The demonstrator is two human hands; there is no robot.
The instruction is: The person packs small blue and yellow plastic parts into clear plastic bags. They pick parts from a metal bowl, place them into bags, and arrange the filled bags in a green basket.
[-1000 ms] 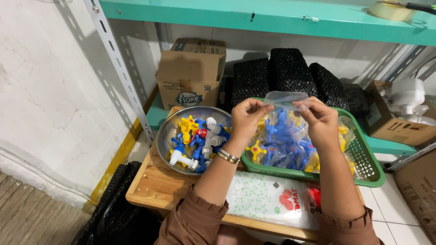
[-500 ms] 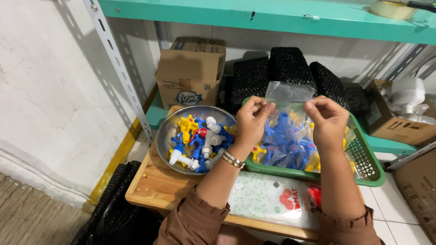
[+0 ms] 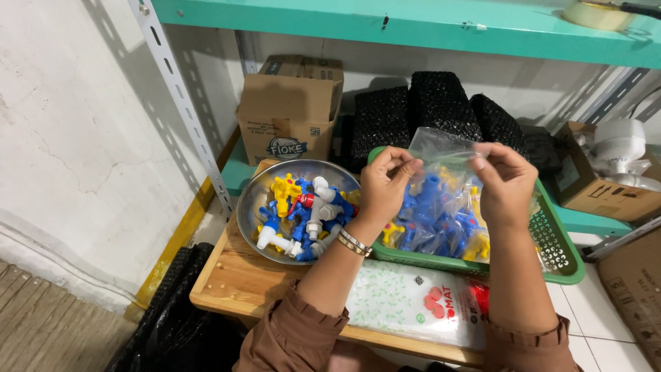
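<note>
Both my hands pinch a clear bag of blue plastic taps, centre of the frame.

My left hand [image 3: 385,182] and right hand [image 3: 506,180] grip the bag [image 3: 437,207] at its top corners, fingers closed on it, over the green basket [image 3: 561,251]; a steel bowl [image 3: 251,207] sits left on the table [image 3: 227,286].

Bright, even light from above; the teal metal shelf [image 3: 413,24] casts soft shadows beneath it, glare glints off the round steel bowl [image 3: 251,200], edges slightly bowed, focus sharp
</note>
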